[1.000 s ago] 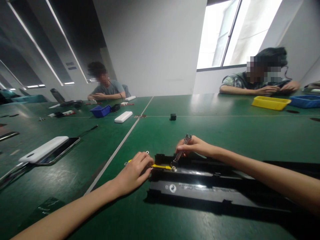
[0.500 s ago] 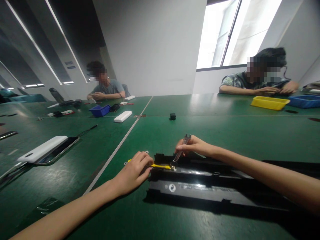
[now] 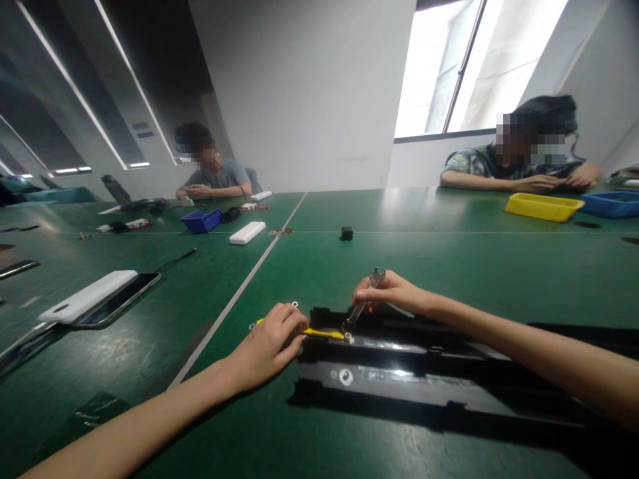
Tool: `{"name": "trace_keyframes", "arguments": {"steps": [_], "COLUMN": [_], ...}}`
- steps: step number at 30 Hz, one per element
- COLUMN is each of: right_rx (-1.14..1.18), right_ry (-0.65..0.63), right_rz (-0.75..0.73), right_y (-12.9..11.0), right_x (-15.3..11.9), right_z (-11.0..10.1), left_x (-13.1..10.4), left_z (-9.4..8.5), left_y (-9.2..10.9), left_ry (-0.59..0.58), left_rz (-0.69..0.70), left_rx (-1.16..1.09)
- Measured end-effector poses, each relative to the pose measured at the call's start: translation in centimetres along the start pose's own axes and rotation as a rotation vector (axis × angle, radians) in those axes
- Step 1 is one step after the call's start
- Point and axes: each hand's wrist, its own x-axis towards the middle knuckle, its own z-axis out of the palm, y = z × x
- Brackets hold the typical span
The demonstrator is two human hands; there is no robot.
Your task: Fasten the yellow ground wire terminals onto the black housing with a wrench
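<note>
A long black metal channel (image 3: 399, 382) lies across the right front of the table, printed with a round white mark. My right hand (image 3: 382, 291) is closed around a wrench (image 3: 368, 296), whose lower end rests by a nut (image 3: 348, 338) at the channel's left end. A yellow wire (image 3: 324, 333) with a ring terminal runs to that nut. My left hand (image 3: 272, 339) is closed on the wire just left of the channel. Further ring terminals stick out beyond its fingers. The wire's middle is hidden under this hand.
Ahead sits a small black block (image 3: 346, 233). To the left are a white power bank (image 3: 90, 296) on a phone (image 3: 124, 306), another white power bank (image 3: 247, 233) and a dark blue bin (image 3: 201, 221). Two people sit across the table, near a yellow bin (image 3: 543, 207) and a blue bin (image 3: 614, 203).
The view has shifted very slightly. Both hands keep their places, with the wrench by the nut and the wire still held.
</note>
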Motion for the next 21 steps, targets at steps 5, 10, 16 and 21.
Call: {"name": "trace_keyframes", "arguments": {"steps": [5, 10, 16, 21], "right_rx": [0.006, 0.026, 0.012, 0.012], "right_ry": [0.006, 0.0, -0.006, 0.003], "right_rz": [-0.014, -0.016, -0.019, -0.018], "right_y": [0.03, 0.1, 0.08, 0.14], "right_x": [-0.02, -0.03, -0.05, 0.01], "right_z": [-0.05, -0.08, -0.06, -0.01], "left_x": [0.05, 0.11, 0.0, -0.01], "left_z": [-0.05, -0.05, -0.04, -0.03], "left_y": [0.02, -0.04, 0.01, -0.01], "left_ry": [-0.004, -0.008, -0.016, -0.019], "left_rz": [0.004, -0.004, -0.006, -0.006], "left_rx": [0.005, 0.003, 0.007, 0.009]}}
